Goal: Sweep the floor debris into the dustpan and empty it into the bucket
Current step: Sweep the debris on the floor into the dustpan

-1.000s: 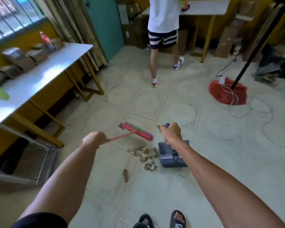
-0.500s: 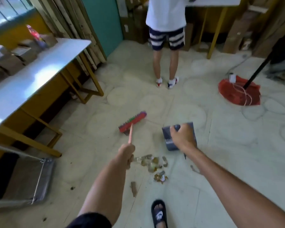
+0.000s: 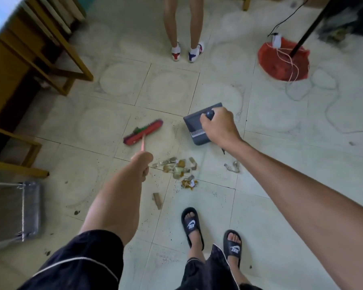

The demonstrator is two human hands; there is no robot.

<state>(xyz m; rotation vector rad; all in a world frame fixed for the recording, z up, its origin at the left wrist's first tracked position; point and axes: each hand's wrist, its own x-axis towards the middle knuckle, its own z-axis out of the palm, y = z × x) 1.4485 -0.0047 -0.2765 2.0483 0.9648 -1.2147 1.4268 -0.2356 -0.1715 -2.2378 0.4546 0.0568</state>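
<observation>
Left hand: clenched around the pink handle of a red broom, its head lying on the tiled floor to the far left of the debris. Right hand: grasping the handle of a dark grey dustpan, held just far of the debris. Debris: scattered scraps on the floor, between both hands and the wearer's black sandals. Red bucket: far right, well apart. Second person's legs: far centre.

Bright, even daylight; soft shadows on the pale tiled floor; edges bowed and motion-blurred at left.
</observation>
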